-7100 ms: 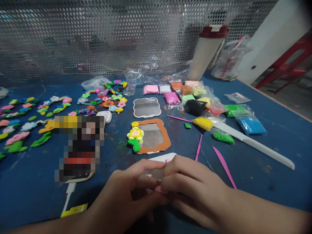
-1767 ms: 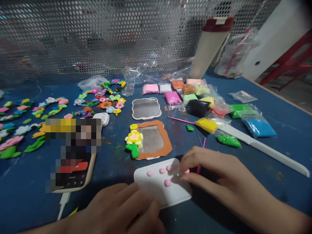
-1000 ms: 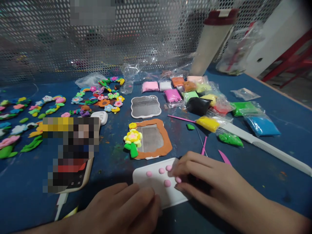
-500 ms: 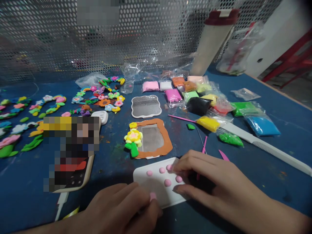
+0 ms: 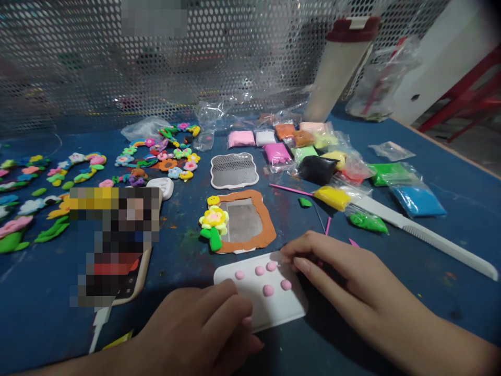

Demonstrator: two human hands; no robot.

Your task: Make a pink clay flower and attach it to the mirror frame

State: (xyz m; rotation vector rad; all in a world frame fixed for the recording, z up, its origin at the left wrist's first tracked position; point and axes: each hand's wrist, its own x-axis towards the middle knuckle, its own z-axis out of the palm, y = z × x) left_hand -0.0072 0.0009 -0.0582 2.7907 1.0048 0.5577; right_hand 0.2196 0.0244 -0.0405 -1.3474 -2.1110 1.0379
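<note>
A small white tray (image 5: 256, 308) lies slightly tilted on the table with several pink clay balls (image 5: 268, 290) on it. My left hand (image 5: 203, 326) is curled over the tray's near left side, its fingers closed around a pink clay piece that is mostly hidden. At the tray's far right corner, the thumb and forefinger of my right hand (image 5: 336, 277) close on the rim. Just beyond the tray sits a mirror with an orange clay frame (image 5: 268, 230), decorated with a yellow flower (image 5: 214, 220) and green leaves.
A plain white-framed mirror (image 5: 235, 171) lies farther back. Clay packets (image 5: 332, 197), a white comb (image 5: 430, 237) and pink tools (image 5: 289, 190) are on the right. Leftward are a phone (image 5: 136, 282) on a cable and clay-decorated pieces (image 5: 168, 164). A tumbler (image 5: 340, 68) stands behind.
My right hand has drawn its thumb away from the pink balls, up toward the forefinger at the tray's corner. My left fingers have curled further over the pink piece.
</note>
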